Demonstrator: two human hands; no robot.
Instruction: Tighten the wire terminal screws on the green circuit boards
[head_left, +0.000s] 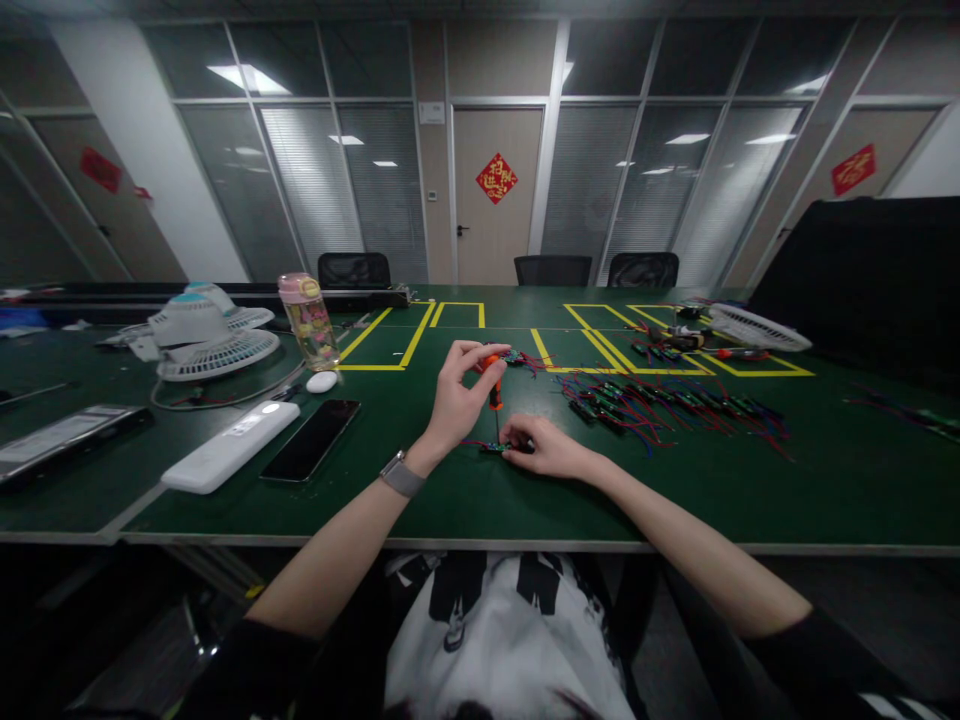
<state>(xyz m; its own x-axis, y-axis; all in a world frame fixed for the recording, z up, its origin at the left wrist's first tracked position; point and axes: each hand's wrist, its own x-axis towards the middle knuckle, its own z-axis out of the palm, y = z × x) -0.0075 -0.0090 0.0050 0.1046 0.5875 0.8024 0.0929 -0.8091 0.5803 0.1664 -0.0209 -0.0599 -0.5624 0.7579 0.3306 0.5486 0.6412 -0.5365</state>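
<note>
My left hand (463,392) is closed around the orange and black handle of a screwdriver (495,392). The screwdriver stands upright, its thin shaft pointing down at a small green circuit board (491,448) on the table. Whether the tip touches the board is too small to tell. My right hand (546,447) pinches the right end of that board and partly covers it. Red and blue wires stick out from the board's left side. Just beyond my left hand lies another small board (514,356) with wires.
Several wired boards (600,400) lie spread to the right on the green table (420,500). A phone (311,440), a white power bank (231,447), a bottle (309,320) and a white fan (217,345) are on the left. Yellow tape marks the far side.
</note>
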